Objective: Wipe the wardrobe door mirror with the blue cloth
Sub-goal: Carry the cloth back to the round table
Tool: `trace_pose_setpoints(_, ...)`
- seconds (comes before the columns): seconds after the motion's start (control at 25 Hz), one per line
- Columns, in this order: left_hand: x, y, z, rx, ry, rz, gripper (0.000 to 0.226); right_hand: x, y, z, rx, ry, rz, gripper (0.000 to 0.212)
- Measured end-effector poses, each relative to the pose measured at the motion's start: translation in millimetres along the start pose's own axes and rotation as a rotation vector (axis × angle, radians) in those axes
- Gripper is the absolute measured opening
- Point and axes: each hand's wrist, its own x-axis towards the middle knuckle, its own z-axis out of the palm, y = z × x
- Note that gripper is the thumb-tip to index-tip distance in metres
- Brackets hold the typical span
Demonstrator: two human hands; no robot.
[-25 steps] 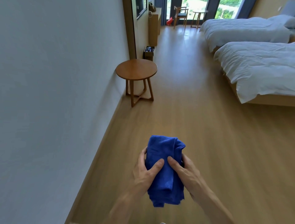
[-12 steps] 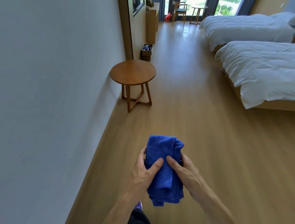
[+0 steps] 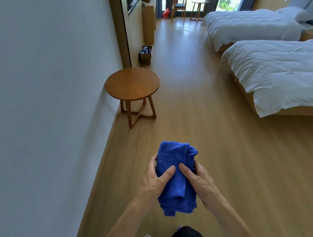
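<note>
Both hands hold the folded blue cloth [image 3: 176, 176] low in front of the body, above the wooden floor [image 3: 220, 135]. The left hand [image 3: 155, 181] grips its left edge with the thumb pressed on top; the right hand [image 3: 198, 182] clasps the right edge the same way. The cloth's long axis runs away from the person, its far end pointing toward the round side table [image 3: 132, 84] by the wall [image 3: 50, 101].

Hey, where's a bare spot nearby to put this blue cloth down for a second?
The cloth could go on the round table against the wall: its top is bare. The floor between that table and the near bed is open too. Farther on is tighter: a box by the wooden frame, a chair and small table at the far end.
</note>
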Motion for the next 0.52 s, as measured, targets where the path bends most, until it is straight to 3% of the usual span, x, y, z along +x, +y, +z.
trace_pose_setpoints(0.52,184,87,86,0.019,0.128,-0.025,0.055,197,-84,-102,-0.029,-0.113,0.021,0.022)
